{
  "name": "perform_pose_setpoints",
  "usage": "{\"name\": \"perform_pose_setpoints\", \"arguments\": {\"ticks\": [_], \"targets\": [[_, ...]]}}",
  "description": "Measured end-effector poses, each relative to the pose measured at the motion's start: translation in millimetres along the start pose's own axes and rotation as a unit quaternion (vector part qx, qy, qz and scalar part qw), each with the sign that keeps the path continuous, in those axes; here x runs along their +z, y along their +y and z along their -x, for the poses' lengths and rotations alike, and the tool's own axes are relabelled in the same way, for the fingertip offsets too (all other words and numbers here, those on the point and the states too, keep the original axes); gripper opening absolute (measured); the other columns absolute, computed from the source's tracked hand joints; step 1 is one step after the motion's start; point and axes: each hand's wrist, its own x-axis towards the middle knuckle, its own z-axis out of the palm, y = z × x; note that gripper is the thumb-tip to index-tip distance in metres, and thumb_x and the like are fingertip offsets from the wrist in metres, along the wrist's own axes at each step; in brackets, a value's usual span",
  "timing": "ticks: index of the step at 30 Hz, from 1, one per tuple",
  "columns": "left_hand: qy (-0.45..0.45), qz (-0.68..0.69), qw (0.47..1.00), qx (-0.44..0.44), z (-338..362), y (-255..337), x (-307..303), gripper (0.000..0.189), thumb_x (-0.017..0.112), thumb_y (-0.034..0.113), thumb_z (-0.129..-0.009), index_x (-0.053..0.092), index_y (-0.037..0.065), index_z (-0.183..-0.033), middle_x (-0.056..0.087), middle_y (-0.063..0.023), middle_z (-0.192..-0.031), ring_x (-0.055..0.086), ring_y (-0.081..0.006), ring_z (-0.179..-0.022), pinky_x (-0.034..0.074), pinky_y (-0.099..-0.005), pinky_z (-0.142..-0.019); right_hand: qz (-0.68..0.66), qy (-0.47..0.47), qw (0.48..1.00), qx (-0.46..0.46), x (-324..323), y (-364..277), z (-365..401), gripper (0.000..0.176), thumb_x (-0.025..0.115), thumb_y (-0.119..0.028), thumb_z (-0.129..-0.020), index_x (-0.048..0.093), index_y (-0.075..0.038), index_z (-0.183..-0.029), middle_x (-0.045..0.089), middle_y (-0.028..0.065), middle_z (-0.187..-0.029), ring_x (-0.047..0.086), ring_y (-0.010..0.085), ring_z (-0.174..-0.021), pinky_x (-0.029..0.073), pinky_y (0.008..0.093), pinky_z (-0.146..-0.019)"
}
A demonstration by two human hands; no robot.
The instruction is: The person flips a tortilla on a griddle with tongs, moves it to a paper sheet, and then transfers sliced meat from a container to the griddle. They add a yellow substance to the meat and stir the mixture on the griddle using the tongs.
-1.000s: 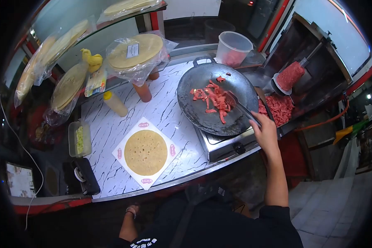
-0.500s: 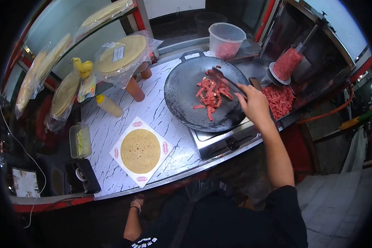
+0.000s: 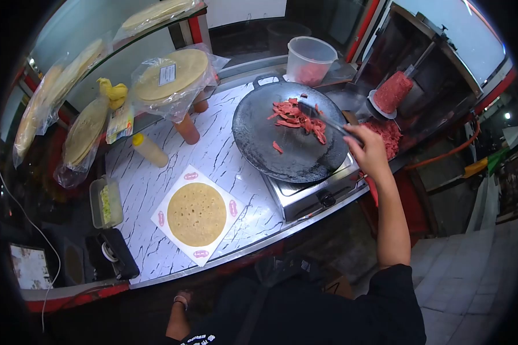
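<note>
My right hand (image 3: pixel 369 148) is closed round the handle of a dark spatula (image 3: pixel 334 123). Its blade lies among red meat strips (image 3: pixel 290 115) on a round black griddle pan (image 3: pixel 265 146). One strip lies apart, nearer the pan's middle. On the counter to the left, a round flatbread (image 3: pixel 197 215) lies flat on a white printed paper sheet (image 3: pixel 200 255). Low beside my body hangs my left hand (image 3: pixel 183 297), away from the counter; its fingers are too dark and small to make out.
The pan sits on a steel gas stove (image 3: pixel 305 198). Behind stand a plastic bucket (image 3: pixel 311 57) and a meat cone (image 3: pixel 393 92) above shaved meat (image 3: pixel 385 135). Sauce bottles (image 3: pixel 149 150), bagged flatbreads (image 3: pixel 170 75) and a lettuce container (image 3: pixel 106 202) are at left.
The spatula has pushed the meat strips toward the far side of the pan, spreading them and leaving one strip behind. My right hand has moved slightly right and nearer; the view has shifted a little.
</note>
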Motion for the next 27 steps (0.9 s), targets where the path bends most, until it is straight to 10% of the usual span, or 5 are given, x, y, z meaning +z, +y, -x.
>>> {"name": "perform_pose_setpoints", "arguments": {"ticks": [6, 11, 13, 27], "targets": [[0.225, 0.229, 0.942, -0.097, -25, -44, 13, 0.040, 0.039, 0.026, -0.103, 0.068, 0.013, -0.127, 0.070, -0.0207, -0.125, 0.067, -0.0352, -0.120, 0.054, -0.0485, -0.101, 0.087, -0.072, 0.994, -0.005, 15, -3, 4, 0.034, 0.076, -0.024, -0.091, 0.074, -0.002, -0.116, 0.074, 0.0208, -0.107, 0.071, 0.0403, -0.100, 0.055, 0.0453, -0.088], [0.162, 0.257, 0.942, -0.142, -30, -57, 27, 0.033, 0.060, 0.033, -0.097, 0.072, 0.015, -0.122, 0.071, -0.0172, -0.127, 0.067, -0.0353, -0.119, 0.052, -0.0489, -0.105, 0.088, -0.030, 0.995, -0.044, -8, -20, -39, 0.033, 0.075, -0.024, -0.091, 0.075, -0.003, -0.115, 0.075, 0.0228, -0.100, 0.074, 0.0392, -0.094, 0.056, 0.0435, -0.085], [0.170, 0.021, 0.985, -0.018, -13, -55, 33, 0.041, 0.061, 0.040, -0.098, 0.068, 0.016, -0.130, 0.066, -0.0187, -0.136, 0.064, -0.0369, -0.124, 0.052, -0.0489, -0.106, 0.114, -0.025, 0.993, 0.003, 21, -23, -58, 0.033, 0.074, -0.026, -0.092, 0.075, -0.003, -0.115, 0.075, 0.0229, -0.102, 0.073, 0.0399, -0.095, 0.056, 0.0444, -0.085], [0.002, 0.028, 0.998, -0.048, 6, -15, 38, 0.041, 0.065, 0.045, -0.094, 0.072, 0.017, -0.123, 0.066, -0.0127, -0.137, 0.064, -0.0353, -0.126, 0.049, -0.0515, -0.106, 0.205, -0.081, 0.975, -0.028, 13, -27, -26, 0.037, 0.074, -0.028, -0.091, 0.073, -0.003, -0.118, 0.074, 0.0211, -0.110, 0.072, 0.0402, -0.098, 0.056, 0.0460, -0.086]]}}
